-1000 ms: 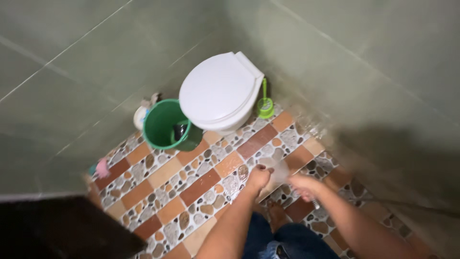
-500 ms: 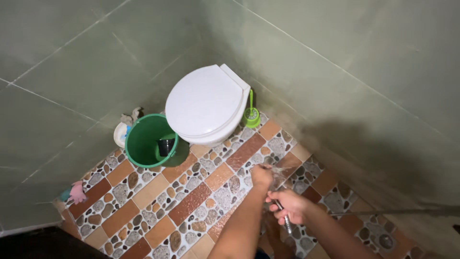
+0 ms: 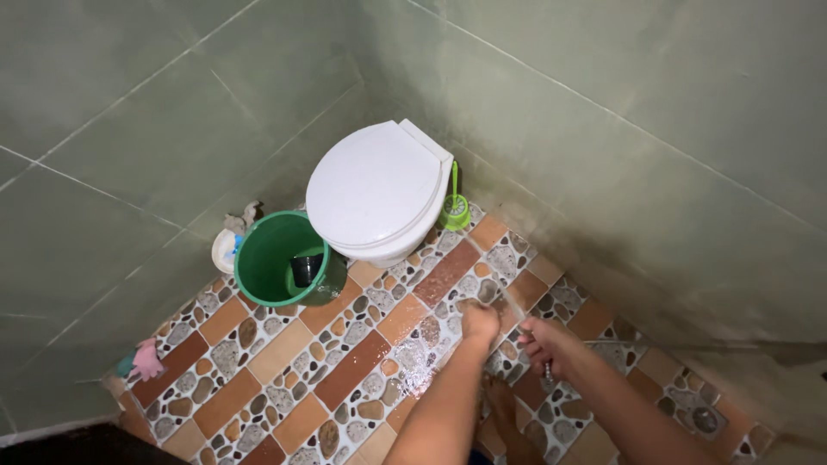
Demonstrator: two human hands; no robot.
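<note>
sprayer: small metal hand sprayer on a hose [image 3: 548, 370], in front of the white oval-lidded toilet [image 3: 379, 194], low over the floor; mostly hidden in the grip, so nozzle shape unclear
right hand: right hand [image 3: 545, 344] curled tight around the sprayer, fingers wrapped, thumb on top; thin jet of water [image 3: 510, 301] leaves it toward the toilet side
left hand: left hand [image 3: 479, 323] closed into a loose fist, fingers bunched together, right beside the jet, between sprayer and toilet; cannot tell whether it pinches anything
floor: brown, orange and pebble-pattern tiled floor [image 3: 258, 353]; glossy wet patch just in front of the toilet, under and left of the left hand
progress: judging by the sheen, only the strip in front of the toilet looks wetted; tiles further from the toilet, out past the bucket, look matt and dry, so most of the floor looks left to do
bucket: round green plastic bucket [image 3: 263, 263] touching the toilet's left side, dark scoop [image 3: 304, 269] inside, some water at the bottom
brush: green toilet brush in its holder [image 3: 455, 207] against the wall on the toilet's right side
extras: white container [image 3: 224, 250] behind the bucket; pink cloth [image 3: 146, 360] at the wall, well apart from the toilet
walls: grey-green tiled walls [image 3: 620, 112] behind and right of the toilet
foot: bare foot [image 3: 500, 400] below the hands, on the wet tiles
</note>
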